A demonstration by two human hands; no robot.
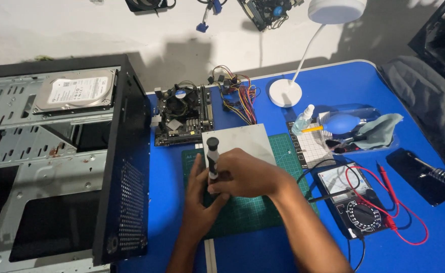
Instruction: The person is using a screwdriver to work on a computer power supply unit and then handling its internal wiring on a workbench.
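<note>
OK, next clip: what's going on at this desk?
A person at a blue table holds a black and silver screwdriver upright over a green cutting mat. The right hand wraps its handle and the left hand cups it from below. A grey metal box lies on the mat just behind. An open computer case stands to the left with a hard drive on top; a motherboard and a multimeter lie nearby.

Both hands together at centre, right hand (245, 174) (fingers curled) over left hand (200, 202).
</note>
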